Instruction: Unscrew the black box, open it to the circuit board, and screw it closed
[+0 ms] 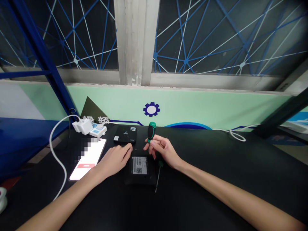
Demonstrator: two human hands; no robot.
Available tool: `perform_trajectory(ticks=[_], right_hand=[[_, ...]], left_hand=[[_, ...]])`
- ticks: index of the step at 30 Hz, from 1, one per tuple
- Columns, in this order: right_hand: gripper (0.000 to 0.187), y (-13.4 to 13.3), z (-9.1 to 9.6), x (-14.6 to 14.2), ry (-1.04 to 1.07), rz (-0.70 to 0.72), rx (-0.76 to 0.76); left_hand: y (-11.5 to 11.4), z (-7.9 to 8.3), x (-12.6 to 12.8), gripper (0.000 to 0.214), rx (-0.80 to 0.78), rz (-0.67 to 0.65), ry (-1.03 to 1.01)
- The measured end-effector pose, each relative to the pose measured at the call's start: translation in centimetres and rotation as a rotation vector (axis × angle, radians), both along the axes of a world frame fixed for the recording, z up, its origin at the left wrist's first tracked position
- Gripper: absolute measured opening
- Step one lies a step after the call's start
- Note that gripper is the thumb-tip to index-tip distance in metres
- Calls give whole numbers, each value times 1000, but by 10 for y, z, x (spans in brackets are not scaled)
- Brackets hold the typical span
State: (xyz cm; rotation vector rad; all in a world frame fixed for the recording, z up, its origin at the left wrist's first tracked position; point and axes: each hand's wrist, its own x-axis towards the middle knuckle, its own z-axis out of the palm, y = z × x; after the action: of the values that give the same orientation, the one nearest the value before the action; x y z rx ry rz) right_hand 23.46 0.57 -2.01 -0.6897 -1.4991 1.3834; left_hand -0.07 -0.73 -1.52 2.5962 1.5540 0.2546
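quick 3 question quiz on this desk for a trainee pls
1. Which hand holds the green-and-black screwdriver?
2. True or false: the phone lies screen down.
3. Fill in the blank: the sticker on the nearer black box is ____.

Key: 1. right hand; 2. false; 3. white

Blk bench [211,189] w/ phone [88,159], box [125,134], 2nd box [141,170], power strip [97,130].
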Motion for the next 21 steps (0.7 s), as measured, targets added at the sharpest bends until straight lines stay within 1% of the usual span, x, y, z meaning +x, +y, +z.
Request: perform_trajectory(ticks=[5, 8, 11, 14, 21], right_hand=[[34, -1, 0, 1, 21, 31, -7], [33, -1, 1, 0, -6, 0, -32], [38, 0, 2, -3, -28, -46, -73], [39, 0, 3, -4, -35, -75, -100], [43, -1, 4, -3, -46, -108, -87]], left_hand=[[-1, 2, 1, 28, -9, 1, 4], [0, 2, 1, 28, -12, 7, 1], [1, 1, 1, 28, -16, 16, 5], [1, 1, 1, 28, -17, 11, 5], [-1, 2, 1, 29, -26, 17, 7]])
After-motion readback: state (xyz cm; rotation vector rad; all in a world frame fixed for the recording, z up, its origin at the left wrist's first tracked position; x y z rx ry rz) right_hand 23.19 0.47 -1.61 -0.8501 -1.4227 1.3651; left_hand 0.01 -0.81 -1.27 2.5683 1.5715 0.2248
